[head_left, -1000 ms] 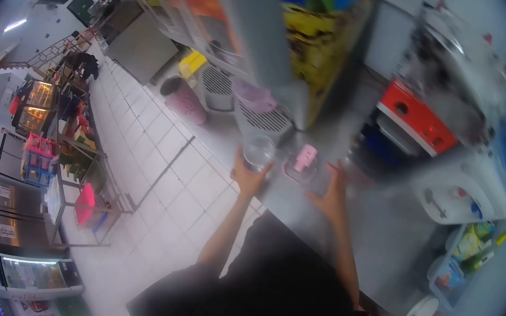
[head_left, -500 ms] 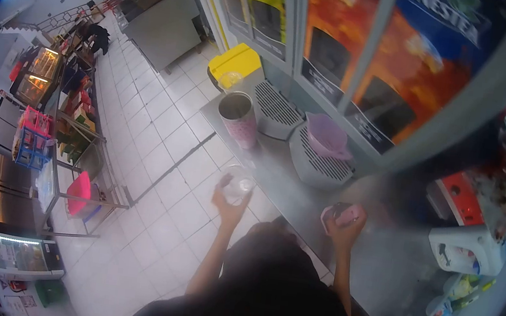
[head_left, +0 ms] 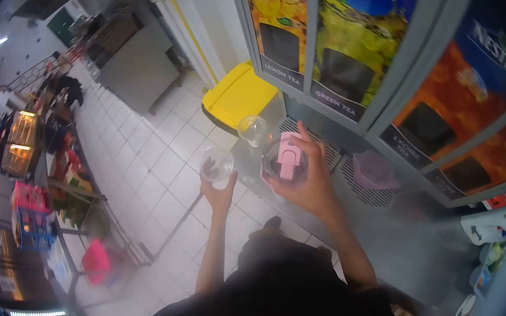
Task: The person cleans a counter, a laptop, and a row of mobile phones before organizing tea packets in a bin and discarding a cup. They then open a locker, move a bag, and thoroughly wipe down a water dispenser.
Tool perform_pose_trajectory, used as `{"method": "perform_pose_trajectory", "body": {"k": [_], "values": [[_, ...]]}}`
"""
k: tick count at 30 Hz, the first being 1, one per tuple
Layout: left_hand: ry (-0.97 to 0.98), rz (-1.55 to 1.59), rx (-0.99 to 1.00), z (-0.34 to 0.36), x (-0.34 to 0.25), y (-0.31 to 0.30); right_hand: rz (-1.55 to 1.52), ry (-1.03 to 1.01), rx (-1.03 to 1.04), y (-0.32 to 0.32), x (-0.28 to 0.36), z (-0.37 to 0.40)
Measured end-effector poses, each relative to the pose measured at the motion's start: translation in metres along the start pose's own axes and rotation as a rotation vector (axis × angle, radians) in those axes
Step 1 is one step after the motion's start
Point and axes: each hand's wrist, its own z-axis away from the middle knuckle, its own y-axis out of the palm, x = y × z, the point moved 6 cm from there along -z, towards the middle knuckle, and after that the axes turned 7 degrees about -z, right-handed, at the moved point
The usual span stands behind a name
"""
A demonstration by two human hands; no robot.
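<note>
A clear plastic cup [head_left: 218, 165] is in my left hand [head_left: 219, 193], whose fingers curve round its lower side. My right hand [head_left: 309, 176] grips a round see-through lid with a pink flip tab [head_left: 290, 156], thumb and fingers at its rim. The lid is over the spot by the drip trays where the pink tumbler stood; the tumbler's body is hidden below it. Just beyond, a second clear cup [head_left: 252, 130] stands at the counter's end. A purple funnel-like jug [head_left: 375, 170] sits on the drip tray [head_left: 360, 187] to the right.
Tea dispensers [head_left: 353, 63] rise behind the steel counter [head_left: 376, 236]. A yellow-lidded bin [head_left: 241, 96] stands past the counter's end. At far right are a white container [head_left: 490, 225] and other items. Tiled floor [head_left: 159, 153] runs along the left, with a pink bin [head_left: 96, 262] by a steel table.
My right hand has carried the lid left and away from me, from the near counter to the tumbler's place. My left hand still holds its cup. The view has turned toward the left dispensers.
</note>
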Motion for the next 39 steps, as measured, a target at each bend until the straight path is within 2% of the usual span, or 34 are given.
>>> {"method": "perform_pose_trajectory", "body": {"k": [2,3,5,6,8,9,11,12,14,17,20,22,24,27,29,32,34,36,37,39], "values": [[0.062,0.050,0.187,-0.046,-0.038,0.020,0.072,0.183,0.063,0.012,-0.014,0.005],[0.065,0.068,0.207,-0.065,-0.038,0.033,0.096,0.190,0.053,0.013,-0.014,0.006],[0.427,-0.170,0.418,-0.085,-0.056,0.066,0.022,0.332,0.041,0.013,-0.020,0.014],[0.425,-0.158,0.437,-0.093,-0.059,0.083,0.037,0.346,0.035,0.013,-0.021,0.015],[0.469,-0.114,0.643,-0.091,-0.070,0.123,0.099,0.354,-0.021,0.012,-0.021,0.018],[0.472,-0.104,0.657,-0.093,-0.069,0.131,0.111,0.362,-0.029,0.014,-0.024,0.021],[0.647,-0.342,0.619,-0.089,-0.071,0.149,0.106,0.297,-0.139,0.010,-0.027,0.026],[0.644,-0.330,0.625,-0.086,-0.070,0.155,0.118,0.302,-0.137,0.007,-0.029,0.026],[0.734,-0.379,0.473,-0.094,-0.067,0.151,0.189,0.224,-0.192,0.010,-0.026,0.028],[0.784,-0.474,0.513,-0.104,-0.045,0.160,0.171,0.158,-0.306,0.011,-0.010,0.023],[0.723,-0.286,0.648,-0.114,-0.035,0.173,0.124,0.203,-0.390,0.009,0.019,0.015],[0.758,-0.264,0.688,-0.118,-0.028,0.180,0.214,0.261,-0.377,0.016,0.024,0.021],[0.798,-0.241,0.733,-0.122,-0.024,0.185,0.521,0.509,-0.341,0.033,0.016,0.028],[0.884,-0.211,0.824,-0.133,-0.020,0.189,0.626,0.600,-0.444,0.065,0.012,0.032],[0.963,-0.047,0.849,-0.143,-0.013,0.188,0.726,0.693,-0.550,0.072,0.012,0.043],[1.055,0.124,0.848,-0.164,-0.021,0.174,0.744,0.620,-0.608,0.078,0.015,0.041],[1.044,0.179,0.894,-0.186,-0.028,0.154,0.818,0.671,-0.582,0.085,0.027,0.037],[1.037,0.238,0.905,-0.214,-0.037,0.139,0.832,0.852,-0.602,0.088,0.029,0.033],[1.057,0.298,0.880,-0.228,-0.038,0.131,0.837,0.845,-0.598,0.096,0.031,0.020],[1.064,0.347,0.852,-0.257,-0.039,0.119,0.901,0.697,-0.672,0.127,0.052,-0.024]]}}
